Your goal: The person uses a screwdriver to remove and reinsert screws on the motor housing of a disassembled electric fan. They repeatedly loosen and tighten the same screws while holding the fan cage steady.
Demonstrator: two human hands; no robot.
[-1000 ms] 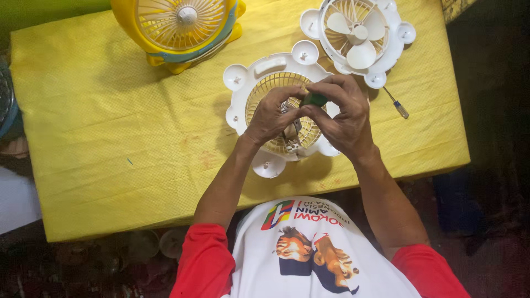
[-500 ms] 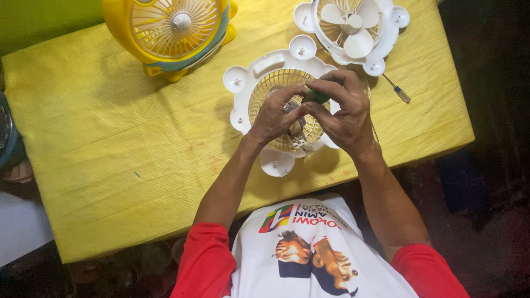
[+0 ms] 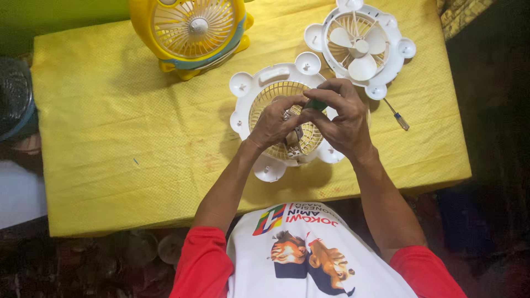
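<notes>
Over the middle of the yellow table (image 3: 110,138), your two hands meet above the white shell (image 3: 259,91) — a round fan housing with a pale grille, lying flat, its lobed rim showing around your knuckles. Your left hand (image 3: 273,122) comes in from the lower left, forearm angled up across the table edge, wrist bent so the back of the hand faces the camera. Its fingers are curled in close and seem to pinch a small metal part (image 3: 292,135) at the grille's centre; how firmly, you cannot tell from this view. Your right hand (image 3: 345,118) arches over from the right, wrist cocked, fingers bent inward and closed around a green handle (image 3: 317,104), of which only a short stub shows between thumb and forefinger. Both hands touch at the fingertips, right over the grille.

Just beyond the shell, toward the far right corner, lies a second white housing (image 3: 381,72) with its blades (image 3: 359,52) showing. A small screwdriver (image 3: 396,115) rests on the cloth just beside it, apart from your right hand. A yellow fan (image 3: 190,33) stands at the far edge — well clear of your left hand.
</notes>
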